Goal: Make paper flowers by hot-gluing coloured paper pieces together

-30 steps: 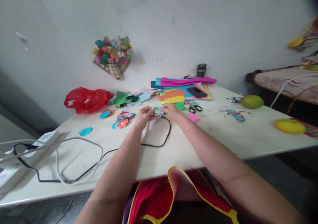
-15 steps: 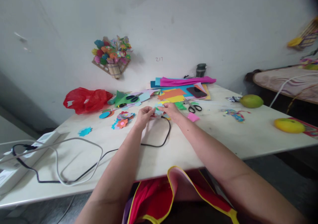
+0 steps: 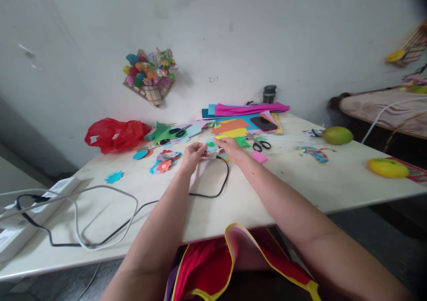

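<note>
Between my hands is a light blue paper flower [image 3: 211, 145] with a green centre. My left hand [image 3: 194, 155] pinches its left edge, and my right hand [image 3: 230, 148] grips its right edge. The end of a black cable lies just below the flower. To the left of my hands rests a pile of paper flowers [image 3: 165, 161], an orange one with a pink centre at its front. Beyond my right hand are black-handled scissors [image 3: 261, 145] and a pink piece of paper [image 3: 259, 156].
Coloured sheets [image 3: 232, 126] and a phone [image 3: 263, 123] lie at the back. A red plastic bag [image 3: 116, 135] and blue cut-outs [image 3: 114, 176] sit left. Cables and a power strip [image 3: 36, 216] take up the left front. Two mangoes [image 3: 337, 135] are on the right.
The light blue flower between my hands now shows its face with the green centre more fully. My hands have stayed in nearly the same place.
</note>
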`<state>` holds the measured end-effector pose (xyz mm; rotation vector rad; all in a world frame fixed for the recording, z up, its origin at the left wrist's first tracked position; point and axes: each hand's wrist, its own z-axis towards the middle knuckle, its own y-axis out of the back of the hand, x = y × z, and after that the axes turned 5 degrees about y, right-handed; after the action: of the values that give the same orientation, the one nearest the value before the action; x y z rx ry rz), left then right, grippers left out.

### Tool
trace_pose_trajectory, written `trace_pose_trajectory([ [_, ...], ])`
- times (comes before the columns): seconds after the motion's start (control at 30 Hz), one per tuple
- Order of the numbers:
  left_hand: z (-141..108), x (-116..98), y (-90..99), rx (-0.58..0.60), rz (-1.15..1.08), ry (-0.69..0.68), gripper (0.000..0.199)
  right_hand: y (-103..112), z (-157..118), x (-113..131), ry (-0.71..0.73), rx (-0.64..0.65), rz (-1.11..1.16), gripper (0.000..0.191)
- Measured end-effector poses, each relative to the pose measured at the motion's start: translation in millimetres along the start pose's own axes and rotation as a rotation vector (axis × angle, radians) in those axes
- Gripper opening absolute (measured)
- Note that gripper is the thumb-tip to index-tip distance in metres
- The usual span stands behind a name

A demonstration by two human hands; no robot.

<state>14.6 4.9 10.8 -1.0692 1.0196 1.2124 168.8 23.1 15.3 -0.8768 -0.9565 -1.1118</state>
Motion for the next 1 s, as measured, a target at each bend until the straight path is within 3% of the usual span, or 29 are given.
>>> trace_pose_trajectory([
  [0.53,-0.1,-0.9,-1.1,-0.034,-0.024,0.007,0.038,1.7,-0.4,4.5,-0.041,-0.002,-0.013,0.020],
  [1.0,0.1,0.9,-0.5,-0.015,-0.009,0.041,0.039,0.3,-0.5,5.2,-0.059,-0.039,-0.020,0.016],
])
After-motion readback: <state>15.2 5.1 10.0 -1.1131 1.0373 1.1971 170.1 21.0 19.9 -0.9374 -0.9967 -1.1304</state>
